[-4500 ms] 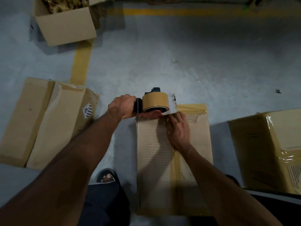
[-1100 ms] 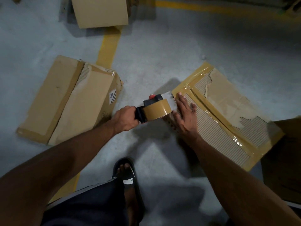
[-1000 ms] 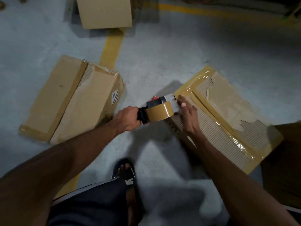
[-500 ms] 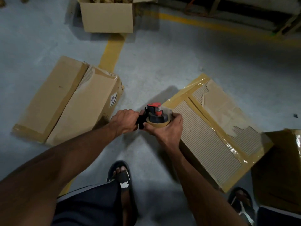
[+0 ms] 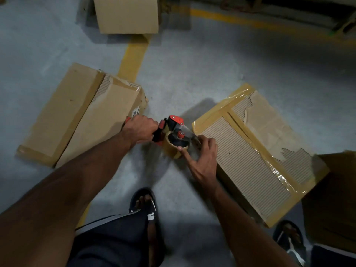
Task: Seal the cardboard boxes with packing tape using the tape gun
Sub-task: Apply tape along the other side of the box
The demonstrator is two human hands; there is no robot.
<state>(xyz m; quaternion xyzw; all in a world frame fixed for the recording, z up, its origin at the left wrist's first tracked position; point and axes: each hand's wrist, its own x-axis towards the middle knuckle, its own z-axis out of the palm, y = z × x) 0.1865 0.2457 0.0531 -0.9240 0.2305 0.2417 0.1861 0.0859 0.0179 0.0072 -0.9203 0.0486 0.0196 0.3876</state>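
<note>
A red and black tape gun [image 5: 173, 130] with a brown tape roll [image 5: 174, 149] hangs just left of a flat cardboard box [image 5: 248, 157] whose edges and middle seam carry glossy brown tape. My left hand [image 5: 140, 129] grips the gun's handle. My right hand [image 5: 202, 158] is at the roll, its index finger on the roll's rim and its other fingers at the tape by the gun's front, next to the box's near-left corner. The box's top layer is torn, showing corrugation.
A second flat box [image 5: 81, 112] lies to the left on the grey floor. An open box [image 5: 127, 14] stands at the top on a yellow floor line [image 5: 133, 58]. Another taped box [image 5: 335, 199] sits at the right edge. My sandalled feet [image 5: 146, 209] are below.
The gun has tipped so its red side plate faces up. My right hand has come off the box's corner and shifted to the tape roll. The box was turned at an angle earlier.
</note>
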